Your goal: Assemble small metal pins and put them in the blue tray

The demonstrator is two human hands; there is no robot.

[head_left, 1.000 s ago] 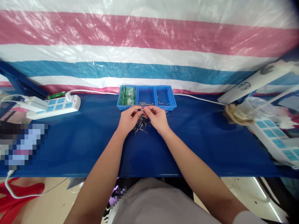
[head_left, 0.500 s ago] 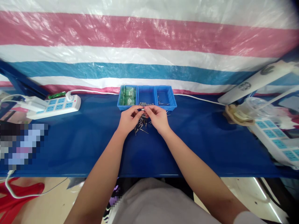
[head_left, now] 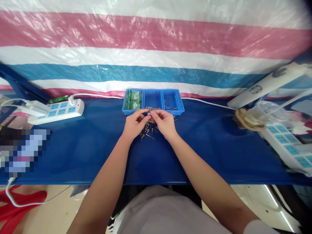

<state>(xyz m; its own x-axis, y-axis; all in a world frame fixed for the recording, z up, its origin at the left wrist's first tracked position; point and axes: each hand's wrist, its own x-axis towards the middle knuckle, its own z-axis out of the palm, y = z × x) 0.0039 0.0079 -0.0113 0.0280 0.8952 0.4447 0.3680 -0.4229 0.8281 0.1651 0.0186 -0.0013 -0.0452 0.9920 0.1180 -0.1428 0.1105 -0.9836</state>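
My left hand (head_left: 135, 123) and my right hand (head_left: 165, 122) meet fingertip to fingertip just in front of the blue bins. Both are closed in a pinch around something small that the fingers mostly hide. Below them on the table lies a loose pile of thin metal pins (head_left: 145, 130), some pointing toward me. Small round metal parts (head_left: 152, 109) show just beyond my fingertips, at the front of the middle blue bin (head_left: 152, 97). Green and clear packets fill the left bin (head_left: 124, 103); a few thin pins lie in the right bin (head_left: 179, 102).
A white power strip (head_left: 63, 111) with plugs stands at the left, and another power strip (head_left: 282, 139) at the right. Near that one are a clear plastic cup (head_left: 264, 112) and a white tube (head_left: 263, 86). A white cable (head_left: 207, 102) runs along the back of the blue table (head_left: 97, 156).
My hands stay in almost the same place, fingertips together. Only slight finger movement shows, and the bins and pins have not moved.
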